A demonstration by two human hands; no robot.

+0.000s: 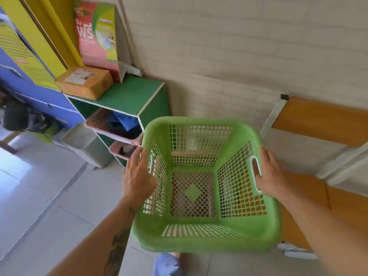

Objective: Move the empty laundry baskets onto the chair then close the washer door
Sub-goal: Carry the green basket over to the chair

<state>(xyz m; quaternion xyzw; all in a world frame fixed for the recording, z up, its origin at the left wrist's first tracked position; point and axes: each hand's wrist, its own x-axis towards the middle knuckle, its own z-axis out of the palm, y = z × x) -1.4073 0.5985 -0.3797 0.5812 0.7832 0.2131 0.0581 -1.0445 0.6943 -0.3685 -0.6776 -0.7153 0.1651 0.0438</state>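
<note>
An empty green mesh laundry basket point(201, 242) is in front of me, upright, with a pinkish basket showing through its mesh bottom. My left hand point(137, 174) lies against its left side by the white handle, fingers spread. My right hand point(270, 174) rests on the right rim at the white handle point(255, 172), fingers hooked at it. The wooden chair point(318, 120) with a white metal frame stands to the right, its seat point(346, 208) partly under the basket. No washer is in view.
A green shelf unit point(135, 96) stands at the left against the wall, with two pink baskets point(111, 124) in its compartments. Boxes point(85, 82) sit on top. A grey bin point(87, 144) stands on the tiled floor point(39, 196).
</note>
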